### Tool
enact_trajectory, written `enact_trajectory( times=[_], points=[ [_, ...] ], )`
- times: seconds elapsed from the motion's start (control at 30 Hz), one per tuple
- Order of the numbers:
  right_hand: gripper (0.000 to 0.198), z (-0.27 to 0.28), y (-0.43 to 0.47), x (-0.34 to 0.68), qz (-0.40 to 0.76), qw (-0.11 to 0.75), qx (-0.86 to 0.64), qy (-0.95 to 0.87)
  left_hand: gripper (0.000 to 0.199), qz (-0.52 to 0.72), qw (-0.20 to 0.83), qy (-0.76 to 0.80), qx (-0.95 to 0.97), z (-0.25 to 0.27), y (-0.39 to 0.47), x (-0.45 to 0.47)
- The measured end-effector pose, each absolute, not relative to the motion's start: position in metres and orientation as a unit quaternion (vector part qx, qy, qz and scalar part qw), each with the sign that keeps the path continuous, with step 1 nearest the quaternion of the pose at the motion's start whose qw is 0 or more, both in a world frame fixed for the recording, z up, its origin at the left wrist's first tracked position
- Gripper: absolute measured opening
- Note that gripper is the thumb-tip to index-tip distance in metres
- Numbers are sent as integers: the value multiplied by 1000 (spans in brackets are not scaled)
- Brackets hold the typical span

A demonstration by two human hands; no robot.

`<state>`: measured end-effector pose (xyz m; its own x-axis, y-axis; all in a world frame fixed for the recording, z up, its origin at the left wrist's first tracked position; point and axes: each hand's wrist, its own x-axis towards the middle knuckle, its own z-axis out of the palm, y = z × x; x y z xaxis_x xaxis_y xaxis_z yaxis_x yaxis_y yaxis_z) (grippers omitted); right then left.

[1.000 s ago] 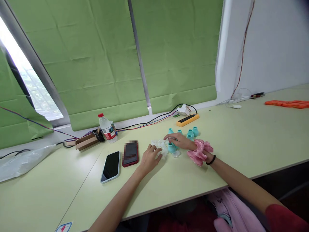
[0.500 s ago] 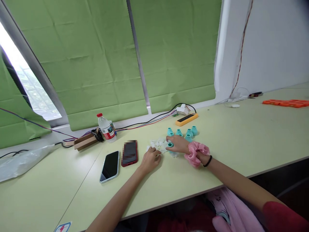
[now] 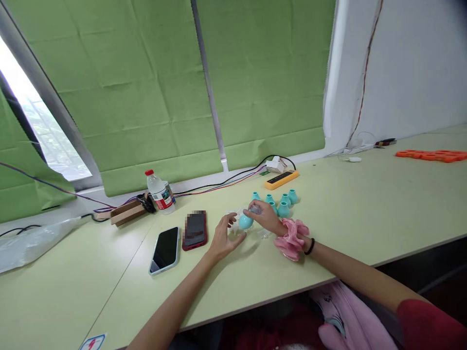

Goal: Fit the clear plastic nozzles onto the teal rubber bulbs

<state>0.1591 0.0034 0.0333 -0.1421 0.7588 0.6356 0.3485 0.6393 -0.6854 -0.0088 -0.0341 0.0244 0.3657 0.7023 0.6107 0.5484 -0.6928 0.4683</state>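
Note:
My right hand (image 3: 269,218), with a pink scrunchie (image 3: 291,239) at its wrist, grips a small teal bulb-shaped piece (image 3: 245,222) just above the table. The piece is tilted, its rounded end towards my left. Something clear shows by the right fingers, too small to make out. Beside the piece, my left hand (image 3: 222,239) has thumb and fingers apart and holds nothing. Several matching teal pieces (image 3: 283,210) with narrow open necks stand behind my right hand. Small translucent plastic bits (image 3: 264,234) lie around and under the hands, partly hidden.
To the left lie two phones, a light-cased one (image 3: 165,250) and a red-cased one (image 3: 194,231). Behind them stand a bottle (image 3: 160,194) and an open cardboard box (image 3: 127,213). A yellow power strip (image 3: 281,180) and cables lie along the wall; orange trays (image 3: 432,155) are far right.
My right hand has lifted one teal piece from the group and brought it left, tipping it over. My left hand has risen from the plastic bits and spread its fingers beside it.

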Motion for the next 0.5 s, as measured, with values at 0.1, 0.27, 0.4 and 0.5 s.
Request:
enact_trajectory(
  times=[0.1,0.27,0.4,0.5],
  points=[
    [29,25,1,149,297,546,-359,-696,42,433,187,387,792,27,-40,-2],
    [26,27,-5,143,505,495,-308,-637,27,482,324,385,717,27,-34,-3],
    [20,37,-12,143,634,431,-250,-592,25,487,476,362,637,29,-24,-15],
    [19,38,-12,145,638,413,-249,-600,25,444,559,355,604,32,-21,-20]
  ],
)
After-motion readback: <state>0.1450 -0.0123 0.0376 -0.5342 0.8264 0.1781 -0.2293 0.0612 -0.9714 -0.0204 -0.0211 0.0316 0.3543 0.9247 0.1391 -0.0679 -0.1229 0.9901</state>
